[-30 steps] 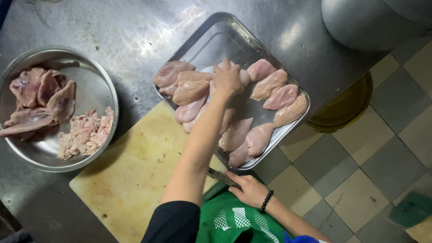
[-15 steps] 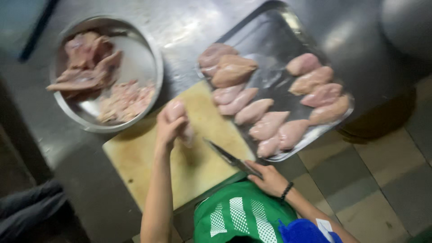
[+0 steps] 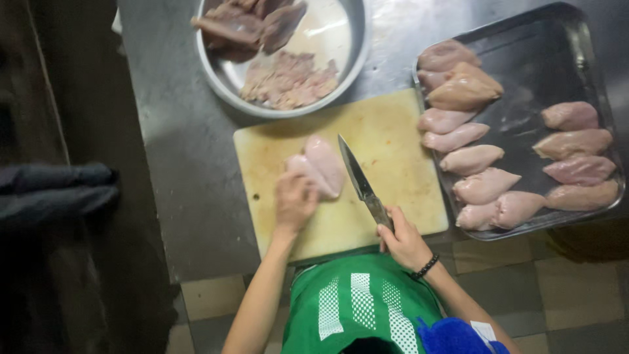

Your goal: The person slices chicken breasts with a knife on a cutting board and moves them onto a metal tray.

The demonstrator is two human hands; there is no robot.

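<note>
Gripping a knife point(image 3: 359, 178) by its handle, the right hand point(image 3: 403, 241) points the blade up across the board point(image 3: 393, 164). Left hand point(image 3: 293, 202) presses flat, fingers loose, on a fillet point(image 3: 321, 165) mid-board, between bowl point(image 3: 347, 59) and tray point(image 3: 557, 59).

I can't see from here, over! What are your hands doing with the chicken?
Left hand pressing chicken breast on cutting board. Right hand in a closed grip on knife, blade beside the meat. Nothing between blade and chicken.
</note>
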